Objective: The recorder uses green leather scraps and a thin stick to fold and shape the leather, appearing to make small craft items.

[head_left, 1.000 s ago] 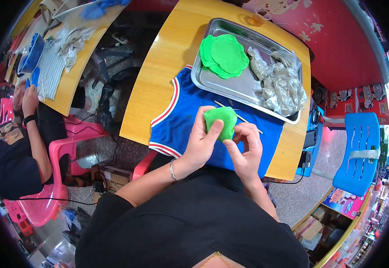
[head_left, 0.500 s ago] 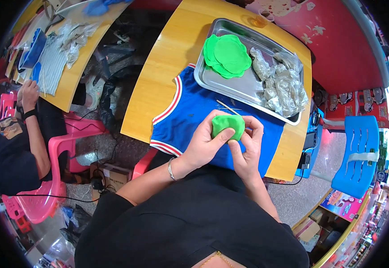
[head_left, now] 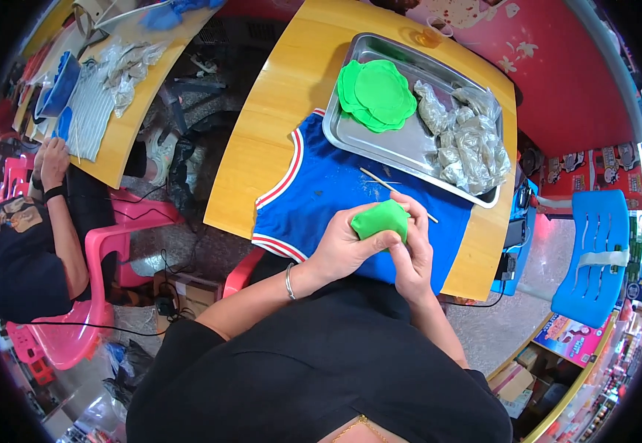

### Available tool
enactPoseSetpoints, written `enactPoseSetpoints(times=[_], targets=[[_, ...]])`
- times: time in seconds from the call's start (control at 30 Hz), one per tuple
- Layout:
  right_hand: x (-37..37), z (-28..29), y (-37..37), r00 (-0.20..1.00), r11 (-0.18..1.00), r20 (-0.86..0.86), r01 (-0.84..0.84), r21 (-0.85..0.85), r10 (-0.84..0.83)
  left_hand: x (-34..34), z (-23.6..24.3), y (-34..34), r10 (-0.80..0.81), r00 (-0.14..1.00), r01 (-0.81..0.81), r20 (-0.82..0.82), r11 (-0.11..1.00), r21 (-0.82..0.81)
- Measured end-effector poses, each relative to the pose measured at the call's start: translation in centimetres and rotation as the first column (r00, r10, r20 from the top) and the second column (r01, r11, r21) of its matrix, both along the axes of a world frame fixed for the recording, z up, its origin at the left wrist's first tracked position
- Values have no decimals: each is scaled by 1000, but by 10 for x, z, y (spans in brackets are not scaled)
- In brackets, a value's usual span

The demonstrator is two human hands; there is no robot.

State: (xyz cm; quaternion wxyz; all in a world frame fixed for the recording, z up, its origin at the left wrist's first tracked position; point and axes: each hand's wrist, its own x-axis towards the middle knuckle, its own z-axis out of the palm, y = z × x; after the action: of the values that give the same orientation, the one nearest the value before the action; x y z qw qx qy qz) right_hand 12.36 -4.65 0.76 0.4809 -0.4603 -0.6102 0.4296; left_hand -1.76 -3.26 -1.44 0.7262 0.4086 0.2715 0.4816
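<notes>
Between both hands, above my lap-side edge of the table, is a soft bright green piece (head_left: 381, 219), folded or bunched up; its material I cannot tell. My left hand (head_left: 336, 244) grips its left side, thumb pressed on the front. On the other side my right hand (head_left: 412, 255) has its fingers curled round the edge. Below them a blue jersey-like cloth (head_left: 291, 214) with red and white trim lies on the table. A thin wooden stick (head_left: 378, 181) rests on this cloth, partly behind my right hand. Flat green wavy-edged pieces (head_left: 380, 94) are stacked in the metal tray (head_left: 358, 140).
Crumpled clear plastic bags (head_left: 472, 144) fill the tray's right part. The wooden table (head_left: 254, 111) carries a cup (head_left: 432, 33) at its far edge. A blue chair (head_left: 590, 258) stands right. At left another person (head_left: 33, 251) sits on a pink chair (head_left: 103, 251) beside a second table.
My hands and the green piece have shifted slightly down and the piece has been turned and folded differently. More of the wooden stick shows now.
</notes>
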Motion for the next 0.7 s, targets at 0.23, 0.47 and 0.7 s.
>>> enactPoseSetpoints(times=[0.23,0.47,0.7], targets=[[13,-9,2,986,986,84,-148,83,141,1,2,4,-44,999,47,-26,989,143],[3,-7,4,984,990,165,-86,109,67,-3,7,11,-158,987,158,-11,987,-11],[8,-3,16,992,996,125,-12,86,1,5,-2,1,199,962,-144,190,953,-268]])
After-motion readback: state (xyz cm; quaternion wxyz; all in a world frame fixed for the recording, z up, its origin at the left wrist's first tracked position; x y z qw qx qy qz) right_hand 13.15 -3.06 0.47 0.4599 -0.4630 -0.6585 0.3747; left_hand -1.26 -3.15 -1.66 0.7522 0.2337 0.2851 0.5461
